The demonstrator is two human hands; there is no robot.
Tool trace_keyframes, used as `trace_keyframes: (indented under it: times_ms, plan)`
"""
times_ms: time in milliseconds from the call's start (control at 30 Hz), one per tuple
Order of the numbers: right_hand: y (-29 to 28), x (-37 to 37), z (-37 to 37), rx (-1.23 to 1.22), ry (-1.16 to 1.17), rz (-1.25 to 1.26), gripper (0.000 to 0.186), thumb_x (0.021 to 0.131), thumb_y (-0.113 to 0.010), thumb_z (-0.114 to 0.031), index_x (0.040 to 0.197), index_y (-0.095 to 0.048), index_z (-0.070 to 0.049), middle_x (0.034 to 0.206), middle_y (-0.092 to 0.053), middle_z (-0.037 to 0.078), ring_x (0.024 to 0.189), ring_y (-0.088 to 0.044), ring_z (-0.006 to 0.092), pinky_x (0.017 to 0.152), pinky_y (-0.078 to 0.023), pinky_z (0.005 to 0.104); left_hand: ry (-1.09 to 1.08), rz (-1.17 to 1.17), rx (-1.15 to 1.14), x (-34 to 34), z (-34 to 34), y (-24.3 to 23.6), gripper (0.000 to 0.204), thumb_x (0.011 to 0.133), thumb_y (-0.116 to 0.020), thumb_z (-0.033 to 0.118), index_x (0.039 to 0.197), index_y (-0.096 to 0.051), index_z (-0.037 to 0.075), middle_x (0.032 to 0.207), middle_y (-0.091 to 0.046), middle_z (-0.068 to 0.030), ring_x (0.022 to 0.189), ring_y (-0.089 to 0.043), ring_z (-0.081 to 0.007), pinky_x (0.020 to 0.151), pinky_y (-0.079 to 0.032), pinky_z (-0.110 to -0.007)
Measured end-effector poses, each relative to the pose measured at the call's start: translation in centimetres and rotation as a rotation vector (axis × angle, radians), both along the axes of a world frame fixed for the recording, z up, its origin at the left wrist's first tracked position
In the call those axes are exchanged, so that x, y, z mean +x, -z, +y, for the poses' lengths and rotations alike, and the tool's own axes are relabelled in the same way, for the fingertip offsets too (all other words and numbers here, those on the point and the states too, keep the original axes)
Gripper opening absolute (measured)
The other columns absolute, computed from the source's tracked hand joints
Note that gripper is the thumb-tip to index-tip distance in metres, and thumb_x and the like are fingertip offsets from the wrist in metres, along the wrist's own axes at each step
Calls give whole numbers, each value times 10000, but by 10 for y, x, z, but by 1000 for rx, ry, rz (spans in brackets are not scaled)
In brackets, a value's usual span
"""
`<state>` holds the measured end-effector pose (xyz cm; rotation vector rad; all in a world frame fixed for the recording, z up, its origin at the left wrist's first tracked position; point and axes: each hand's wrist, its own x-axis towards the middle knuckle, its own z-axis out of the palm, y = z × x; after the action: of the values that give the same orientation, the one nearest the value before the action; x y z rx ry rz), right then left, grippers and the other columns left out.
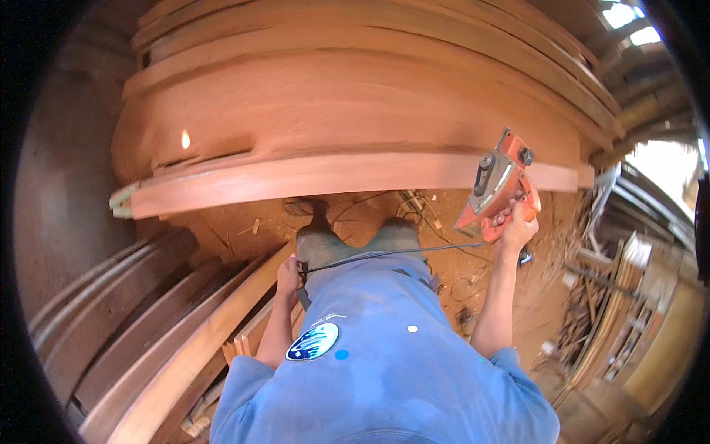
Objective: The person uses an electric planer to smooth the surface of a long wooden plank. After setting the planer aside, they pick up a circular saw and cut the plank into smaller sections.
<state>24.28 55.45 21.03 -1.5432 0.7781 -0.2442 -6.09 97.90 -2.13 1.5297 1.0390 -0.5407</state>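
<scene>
My right hand (pixel 515 226) is wrapped round the handle of a red and grey electric hand planer (pixel 494 183). The planer is held up and tilted, and its upper end overlaps the right part of a long pinkish plank (pixel 333 176) in the picture. I cannot tell whether the two touch. A black power cord (pixel 444 248) runs from near the planer across the front of my body. At its other end my left hand (pixel 289 276) grips the cord beside my left hip.
Wide brown boards (pixel 333 96) are stacked behind the plank. More boards (pixel 174 355) lean at the lower left. On the right lie wood offcuts and stacked strips (pixel 617 318). Shavings and scraps cover the brown floor (pixel 458 288) around my legs, with cords among them.
</scene>
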Motion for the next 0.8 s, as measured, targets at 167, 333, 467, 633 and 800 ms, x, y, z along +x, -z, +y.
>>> trace_keyframes:
  times_ms: [167, 333, 467, 633, 800]
  plan:
    - [-10, -85, -156, -7, 192, -80, 189, 940, -606, -14, 1124, -650, -7, 665, -539, 16, 484, -494, 100, 439, -403, 269, 230, -77, 4, 78, -99, 0, 554, 1094, -415, 424, 928, -686, -30, 662, -591, -104, 565, -608, -200, 566, -489, -336]
    - [2, -189, -265, -57, 340, 16, 194, 928, -625, -13, 1122, -627, 1, 658, -540, 15, 475, -488, 103, 424, -389, 279, 525, -200, 155, 113, -194, 14, 586, 1086, -412, 451, 947, -693, -44, 750, -668, -204, 629, -701, -273, 656, -543, -403]
    - [13, -251, -307, 1, 496, -52, 164, 937, -636, -20, 1098, -623, 9, 641, -525, 10, 472, -486, 106, 420, -378, 288, 767, -320, 299, 154, -244, 8, 637, 1076, -397, 505, 978, -732, -28, 881, -724, -239, 830, -737, -318, 786, -549, -429]
    - [-14, -282, -399, -67, 655, -86, 84, 963, -656, -67, 1010, -642, 1, 622, -504, 10, 445, -466, 108, 413, -367, 286, 950, -398, 190, 205, -361, 4, 676, 1070, -379, 538, 976, -727, -34, 933, -737, -238, 834, -712, -352, 797, -544, -425]
    - [-9, -287, -464, -98, 685, -49, 167, 1003, -644, -174, 1065, -629, -19, 634, -524, 25, 466, -496, 121, 420, -389, 293, 1046, -286, 76, 240, -454, 23, 674, 1070, -387, 538, 973, -714, -44, 896, -728, -221, 798, -713, -313, 776, -548, -408]
